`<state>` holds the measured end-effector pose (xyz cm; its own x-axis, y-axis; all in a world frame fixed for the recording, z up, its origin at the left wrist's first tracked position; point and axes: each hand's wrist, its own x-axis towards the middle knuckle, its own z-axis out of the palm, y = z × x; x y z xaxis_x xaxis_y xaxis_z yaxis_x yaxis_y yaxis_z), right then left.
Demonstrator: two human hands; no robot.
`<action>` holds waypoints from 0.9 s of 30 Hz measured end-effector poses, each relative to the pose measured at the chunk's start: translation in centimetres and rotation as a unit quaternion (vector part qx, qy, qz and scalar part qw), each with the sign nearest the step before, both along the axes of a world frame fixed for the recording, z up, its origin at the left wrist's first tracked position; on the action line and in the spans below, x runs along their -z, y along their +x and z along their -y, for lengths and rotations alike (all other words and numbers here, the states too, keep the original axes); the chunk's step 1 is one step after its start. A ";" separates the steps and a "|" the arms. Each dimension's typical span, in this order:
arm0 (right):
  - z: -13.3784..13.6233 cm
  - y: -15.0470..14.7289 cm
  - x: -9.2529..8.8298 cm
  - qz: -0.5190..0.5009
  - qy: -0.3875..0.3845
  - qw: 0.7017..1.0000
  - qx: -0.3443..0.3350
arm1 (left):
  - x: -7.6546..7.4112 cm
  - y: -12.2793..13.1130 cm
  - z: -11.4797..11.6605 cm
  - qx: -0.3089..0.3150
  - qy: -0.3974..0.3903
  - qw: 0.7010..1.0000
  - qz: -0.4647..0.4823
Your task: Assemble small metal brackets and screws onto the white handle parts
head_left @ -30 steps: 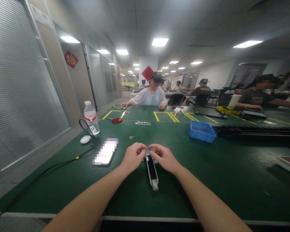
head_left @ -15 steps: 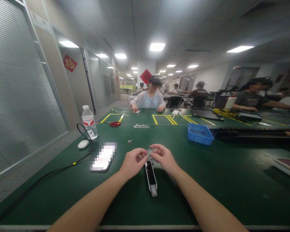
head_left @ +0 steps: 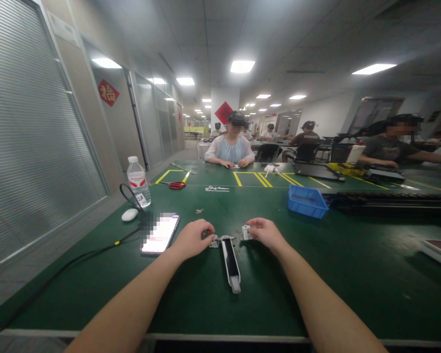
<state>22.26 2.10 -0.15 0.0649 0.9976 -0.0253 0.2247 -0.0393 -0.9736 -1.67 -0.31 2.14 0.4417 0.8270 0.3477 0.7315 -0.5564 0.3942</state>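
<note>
A long black and silver part (head_left: 231, 262) lies on the green table (head_left: 316, 274) straight in front of me, pointing away. My left hand (head_left: 191, 239) is closed in a pinch on a small silver metal piece (head_left: 213, 242) just left of the part's far end. On the right of that end my right hand (head_left: 265, 232) pinches another small silver piece (head_left: 246, 232). Both pieces rest on or just above the table.
A phone (head_left: 160, 234) with a lit screen lies left of my hand, with a black cable (head_left: 77, 257), a white oval object (head_left: 130, 214) and a water bottle (head_left: 138, 181) beyond. A blue bin (head_left: 307, 200), red scissors (head_left: 177, 185) and small metal parts lie further off. Other people sit at the far side.
My hands were together above the part's far end, holding something small between them. They have now drawn apart and come down, each with a small silver piece.
</note>
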 end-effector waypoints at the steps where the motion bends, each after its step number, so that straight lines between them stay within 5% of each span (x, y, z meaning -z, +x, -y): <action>1: 0.0 0.1 0.0 0.016 -0.014 1.000 -0.003 | 0.0 -0.1 0.0 0.002 -0.004 1.000 -0.012; 12: 0.0 -0.2 0.6 0.023 -0.035 0.998 -0.049 | 0.1 0.4 0.3 0.016 -0.029 0.998 -0.061; 27: 0.5 -1.1 0.4 0.017 -0.035 0.999 -0.028 | 0.4 0.9 0.2 0.017 -0.028 0.997 -0.074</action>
<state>21.13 1.58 -0.57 0.0111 0.9955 -0.0943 0.2612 -0.0940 -0.9607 -0.76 -0.56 1.73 0.5137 0.8265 0.2304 0.7648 -0.5628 0.3135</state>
